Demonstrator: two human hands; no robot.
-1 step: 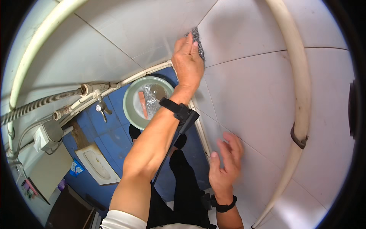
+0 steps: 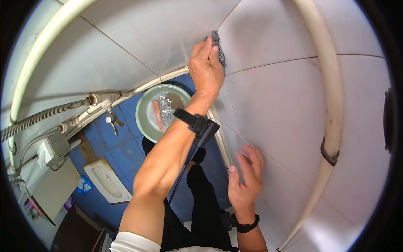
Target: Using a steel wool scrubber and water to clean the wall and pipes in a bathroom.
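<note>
High in the tiled corner, my left hand [image 2: 206,69] pinches a grey steel-wool scrubber [image 2: 217,47] and presses it along the seam where two white wall tiles meet. A black strap with a small device circles that wrist. Lower down, my right hand [image 2: 246,178] is held with fingers apart in front of the right-hand tiled wall [image 2: 285,113], holding nothing; its fingers are slightly blurred. Beneath my left forearm stands a pale green basin [image 2: 142,110] with cloudy water, a clear plastic bag [image 2: 167,110] and an orange-pink flat piece [image 2: 157,115]. My forearm hides part of its rim.
Thick cream pipes [image 2: 327,84] run down the right wall and across the upper left. A metal tap [image 2: 112,118] and a ribbed hose [image 2: 46,118] are at left. A white squat toilet [image 2: 107,180] is set in the blue tiled floor [image 2: 126,149]. My feet stand below the basin.
My right hand has shifted very slightly to the left. The left hand stays on the corner with the scrubber.
</note>
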